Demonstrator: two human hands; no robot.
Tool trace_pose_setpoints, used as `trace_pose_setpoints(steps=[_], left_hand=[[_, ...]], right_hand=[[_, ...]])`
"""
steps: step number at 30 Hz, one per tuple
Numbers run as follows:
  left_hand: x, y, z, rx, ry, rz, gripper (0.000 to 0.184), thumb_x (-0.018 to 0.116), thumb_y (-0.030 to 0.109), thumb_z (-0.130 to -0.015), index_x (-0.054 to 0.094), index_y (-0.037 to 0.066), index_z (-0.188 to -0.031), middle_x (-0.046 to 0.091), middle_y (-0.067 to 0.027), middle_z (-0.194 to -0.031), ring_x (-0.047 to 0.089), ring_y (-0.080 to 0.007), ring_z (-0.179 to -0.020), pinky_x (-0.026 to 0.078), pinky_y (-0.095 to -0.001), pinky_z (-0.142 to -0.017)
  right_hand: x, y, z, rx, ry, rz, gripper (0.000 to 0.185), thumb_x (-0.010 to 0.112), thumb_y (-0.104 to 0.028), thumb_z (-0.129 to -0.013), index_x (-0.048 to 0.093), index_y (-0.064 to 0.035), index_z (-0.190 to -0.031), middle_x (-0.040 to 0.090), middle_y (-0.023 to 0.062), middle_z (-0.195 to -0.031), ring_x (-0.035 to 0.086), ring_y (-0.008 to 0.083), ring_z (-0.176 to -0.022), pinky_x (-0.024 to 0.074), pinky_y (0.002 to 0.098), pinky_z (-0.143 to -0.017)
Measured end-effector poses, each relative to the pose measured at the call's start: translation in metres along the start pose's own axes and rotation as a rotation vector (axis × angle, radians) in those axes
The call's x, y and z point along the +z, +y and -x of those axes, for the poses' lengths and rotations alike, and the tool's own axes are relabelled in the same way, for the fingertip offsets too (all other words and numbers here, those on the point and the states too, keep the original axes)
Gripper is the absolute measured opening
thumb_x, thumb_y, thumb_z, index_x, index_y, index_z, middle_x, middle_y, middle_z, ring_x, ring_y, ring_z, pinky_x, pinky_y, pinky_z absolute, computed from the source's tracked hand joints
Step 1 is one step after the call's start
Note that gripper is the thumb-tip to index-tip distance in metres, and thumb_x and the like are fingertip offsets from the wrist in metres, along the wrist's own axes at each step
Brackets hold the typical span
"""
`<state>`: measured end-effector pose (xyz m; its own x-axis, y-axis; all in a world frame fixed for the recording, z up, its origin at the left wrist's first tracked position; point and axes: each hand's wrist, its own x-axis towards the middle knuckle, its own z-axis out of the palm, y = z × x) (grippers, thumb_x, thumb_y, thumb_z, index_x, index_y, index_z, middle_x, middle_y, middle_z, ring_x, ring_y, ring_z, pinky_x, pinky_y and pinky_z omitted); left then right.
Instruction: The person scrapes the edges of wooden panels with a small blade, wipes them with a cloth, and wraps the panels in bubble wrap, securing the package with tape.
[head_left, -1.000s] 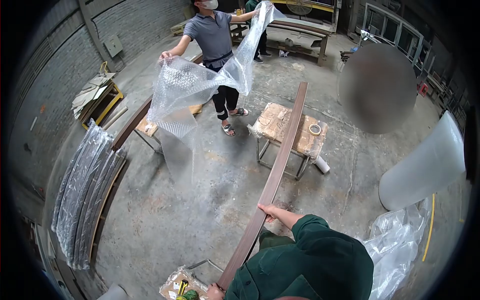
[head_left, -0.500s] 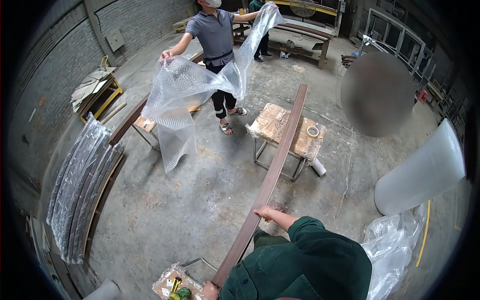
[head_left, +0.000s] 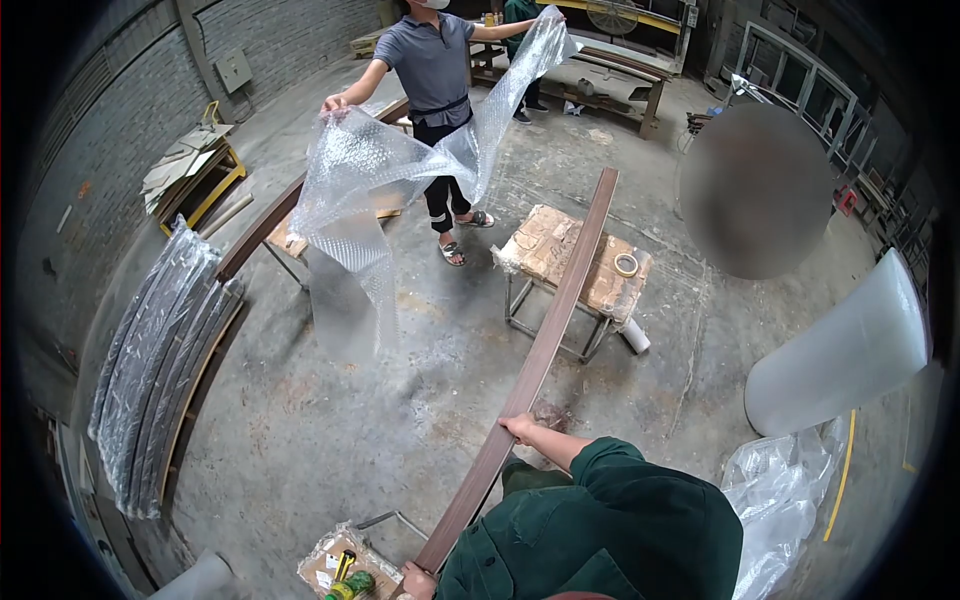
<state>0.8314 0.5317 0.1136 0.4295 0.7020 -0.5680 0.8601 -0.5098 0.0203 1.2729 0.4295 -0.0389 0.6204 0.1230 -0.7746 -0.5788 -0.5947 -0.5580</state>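
A long brown wood-look beam (head_left: 545, 350) runs from near my body up to a padded stool. My right hand (head_left: 520, 428) is closed over its edge about midway along. Close to its near end, my left hand (head_left: 418, 581) grips the same beam, partly cut off by my sleeve and the frame's bottom. Beneath the far part lies the cardboard-topped stool (head_left: 527, 236), with a roll of tape (head_left: 626, 264) beside the beam. At lower left, a second padded support (head_left: 318, 556) carries a yellow-and-black cutter (head_left: 345, 562) and a green tape roll (head_left: 350, 585).
A co-worker (head_left: 430, 70) holds up a sheet of bubble wrap (head_left: 370, 165) with both hands. Wrapped beams (head_left: 150, 370) are stacked at left. A large bubble-wrap roll (head_left: 840, 345) stands right, above crumpled plastic (head_left: 780, 490). Another person stands behind by a bench (head_left: 650, 100).
The co-worker's bubble wrap has shifted, its hanging lower end swinging slightly right and down. My hands keep their hold on the beam, and the view has moved slightly.
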Motion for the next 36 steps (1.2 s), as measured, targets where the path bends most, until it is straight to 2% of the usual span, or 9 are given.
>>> trace_pose_setpoints(steps=[9,16,17,22,23,26,28,29,36], left_hand=[[-0.004,-0.001,0.003,-0.009,0.006,0.015,0.054,0.055,0.048,-0.079,0.057,0.003,-0.108,0.06,-0.0218,-0.101,0.057,-0.0377,-0.094,0.045,-0.0441,-0.082],[-0.025,-0.006,0.02,-0.04,-0.014,0.156,0.058,0.054,0.052,-0.08,0.057,0.002,-0.11,0.061,-0.0226,-0.102,0.057,-0.0382,-0.096,0.045,-0.0443,-0.083],[-0.003,-0.014,0.019,-0.043,0.264,0.483,0.06,0.067,0.05,-0.071,0.06,0.0,-0.104,0.063,-0.0214,-0.095,0.059,-0.0364,-0.089,0.045,-0.0433,-0.082],[-0.026,-0.041,0.001,0.053,0.252,0.945,0.05,0.069,0.037,-0.073,0.059,-0.004,-0.1,0.061,-0.0211,-0.095,0.059,-0.0305,-0.085,0.045,-0.0406,-0.078],[0.01,-0.06,-0.036,-0.015,0.314,1.383,0.034,0.067,0.004,-0.067,0.051,0.008,-0.096,0.053,-0.0075,-0.083,0.057,-0.0176,-0.069,0.049,-0.0296,-0.061],[-0.079,-0.004,-0.007,0.036,0.112,1.564,0.038,0.065,-0.001,-0.067,0.048,0.008,-0.099,0.051,-0.0046,-0.082,0.052,-0.0118,-0.069,0.046,-0.0239,-0.061],[-0.097,0.02,-0.008,0.129,0.165,1.503,0.038,0.061,-0.003,-0.069,0.047,0.005,-0.103,0.054,-0.0049,-0.086,0.054,-0.013,-0.075,0.046,-0.0249,-0.068],[-0.097,0.032,-0.016,0.203,0.227,1.473,0.038,0.061,-0.003,-0.069,0.048,0.005,-0.104,0.054,-0.0046,-0.086,0.054,-0.0128,-0.077,0.046,-0.025,-0.07],[-0.093,0.14,-0.029,0.338,-0.103,1.868,0.033,0.063,-0.004,-0.076,0.048,0.005,-0.104,0.058,-0.0063,-0.094,0.058,-0.015,-0.084,0.048,-0.0273,-0.074]], right_hand=[[-0.018,-0.015,0.022,-0.022,-0.112,-0.005,0.052,0.071,-0.041,-0.072,0.062,0.0034,-0.098,0.062,0.0127,-0.09,0.06,0.0243,-0.065,0.0513,0.0366,-0.049],[-0.032,-0.007,0.024,-0.006,-0.201,0.074,0.043,0.066,-0.042,-0.076,0.063,-0.0003,-0.086,0.054,0.008,-0.063,0.053,0.0213,-0.05,0.048,0.0368,-0.047],[-0.033,-0.004,0.024,0.004,-0.232,0.058,0.043,0.065,-0.042,-0.077,0.062,-0.0007,-0.085,0.053,0.0076,-0.061,0.053,0.0211,-0.05,0.0481,0.0374,-0.047],[-0.032,0.018,0.022,-0.057,-0.463,0.334,0.062,0.064,-0.053,-0.075,0.059,-0.0007,-0.108,0.06,0.0127,-0.08,0.057,0.0226,-0.065,0.0504,0.0372,-0.051],[-0.034,0.017,0.036,-0.172,-0.471,0.49,0.061,0.063,-0.053,-0.075,0.061,-0.0015,-0.106,0.061,0.0139,-0.081,0.059,0.0232,-0.068,0.0506,0.037,-0.052],[-0.042,-0.012,0.104,-0.543,-0.448,0.834,0.058,0.061,-0.055,-0.075,0.065,-0.0018,-0.098,0.064,0.0178,-0.088,0.063,0.0252,-0.081,0.0512,0.0355,-0.059],[-0.018,0.009,0.085,-0.571,-0.472,0.939,0.057,0.06,-0.054,-0.076,0.065,-0.0012,-0.097,0.065,0.0181,-0.091,0.064,0.0261,-0.084,0.0512,0.0344,-0.062],[-0.014,0.013,0.099,-0.732,-0.457,0.813,0.057,0.055,-0.056,-0.08,0.066,-0.0032,-0.097,0.066,0.0145,-0.091,0.063,0.0259,-0.087,0.0507,0.0385,-0.068],[-0.01,-0.017,0.206,0.118,-1.164,-0.402,0.064,0.049,-0.055,-0.086,0.041,-0.0121,-0.132,0.056,0.0075,-0.12,0.059,0.0196,-0.101,0.0511,0.0347,-0.081]])
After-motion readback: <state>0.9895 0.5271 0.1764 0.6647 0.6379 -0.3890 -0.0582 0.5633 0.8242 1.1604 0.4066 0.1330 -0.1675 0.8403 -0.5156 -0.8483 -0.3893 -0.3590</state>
